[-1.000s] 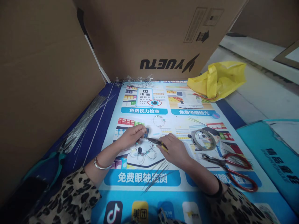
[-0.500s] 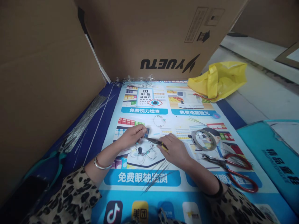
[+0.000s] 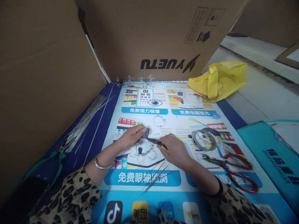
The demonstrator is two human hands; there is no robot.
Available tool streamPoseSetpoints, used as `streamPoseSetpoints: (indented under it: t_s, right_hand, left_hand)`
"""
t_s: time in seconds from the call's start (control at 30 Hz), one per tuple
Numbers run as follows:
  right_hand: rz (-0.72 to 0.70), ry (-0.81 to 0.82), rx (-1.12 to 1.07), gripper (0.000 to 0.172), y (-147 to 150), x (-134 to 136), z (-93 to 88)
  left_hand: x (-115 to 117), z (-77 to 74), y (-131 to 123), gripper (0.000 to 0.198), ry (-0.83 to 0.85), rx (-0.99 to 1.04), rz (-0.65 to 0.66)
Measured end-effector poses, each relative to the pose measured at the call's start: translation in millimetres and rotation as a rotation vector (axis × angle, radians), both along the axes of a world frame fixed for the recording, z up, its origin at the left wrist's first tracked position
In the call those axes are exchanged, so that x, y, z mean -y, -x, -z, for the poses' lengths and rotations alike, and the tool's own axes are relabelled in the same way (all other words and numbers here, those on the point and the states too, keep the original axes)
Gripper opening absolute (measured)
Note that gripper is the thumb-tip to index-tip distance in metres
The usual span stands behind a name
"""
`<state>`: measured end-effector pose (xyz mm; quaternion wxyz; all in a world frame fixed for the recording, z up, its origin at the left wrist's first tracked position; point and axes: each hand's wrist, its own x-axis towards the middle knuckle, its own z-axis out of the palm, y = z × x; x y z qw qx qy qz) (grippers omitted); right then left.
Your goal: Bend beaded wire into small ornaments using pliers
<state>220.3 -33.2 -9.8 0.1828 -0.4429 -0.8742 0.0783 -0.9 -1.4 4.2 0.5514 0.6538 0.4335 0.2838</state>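
My left hand (image 3: 132, 135) pinches the top of a beaded wire loop (image 3: 143, 150) that lies on the printed blue poster (image 3: 163, 183). My right hand (image 3: 174, 149) is closed round small pliers with a yellow handle (image 3: 156, 142), whose dark tips point left and meet the wire at my left fingertips. A second, finished beaded ring (image 3: 159, 120) rests on the poster just beyond my hands. Loose thin wire pins (image 3: 155, 175) lie fanned out below my right hand.
Red-handled pliers (image 3: 233, 169) and a coil of wire (image 3: 203, 139) lie at the right. A bundle of long wires (image 3: 86, 119) and teal-handled pliers (image 3: 54, 161) lie at the left. Cardboard walls (image 3: 46, 77) stand behind and left. A yellow plastic bag (image 3: 218, 79) sits at the back right.
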Motion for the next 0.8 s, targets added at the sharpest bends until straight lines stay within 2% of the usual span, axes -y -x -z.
streamPoseSetpoints:
  t_s: [0.8]
  right_hand:
    - [0.006,-0.014,0.003,0.010,-0.7,0.4,0.6]
  left_hand:
    - [0.0,-1.3,-1.9,0.028,-0.029,-0.057,-0.015]
